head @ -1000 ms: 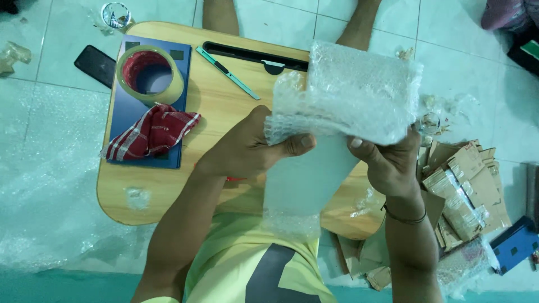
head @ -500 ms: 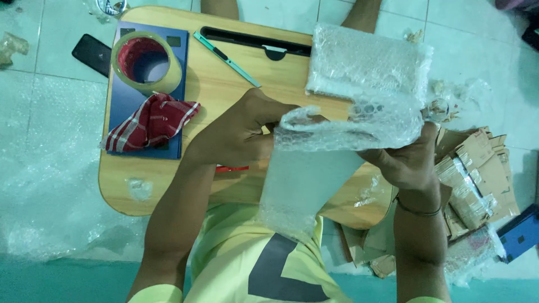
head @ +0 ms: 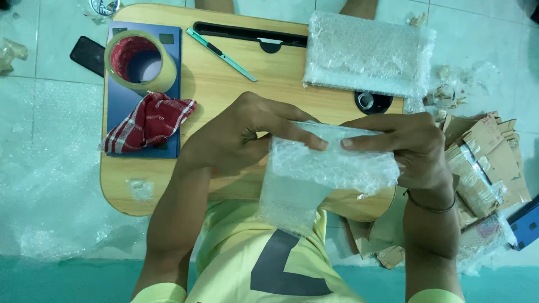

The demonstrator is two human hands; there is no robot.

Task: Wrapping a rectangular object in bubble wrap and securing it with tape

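So compared w/ a sec ago, the big clear bubble-wrapped rectangular parcel (head: 368, 53) is no longer up in the hands. It's lying flat on the far right part of the light wooden lap desk (head: 224, 84), partly covering the round black cup hole (head: 373, 102). Looks like that one's done and set aside, imo.

Now both hands are on a smaller bubble-wrap bundle (head: 331, 168), held near the body over the near edge of the desk, w/ a loose tail of wrap hanging down toward the yellow shirt (head: 236, 264). Left hand (head: 236, 137) fingers are clenched on the bundle's left end, thumb tucked under; right hand (head: 407, 148) fingers are stretched along the top edge, pinching it. Fingertips of both hands nearly meet in the middle. Can't tell what's inside, the wrap's too cloudy.

Containers: the long black slot (head: 252, 32) along the far edge of the desk holds only a small white bit afaict. The roll of tan packing tape (head: 140, 60) sits on a blue flat board (head: 168, 95), core empty. Right of the desk on the floor, a heap of brown cardboard boxes (head: 483, 163), flattened mostly.
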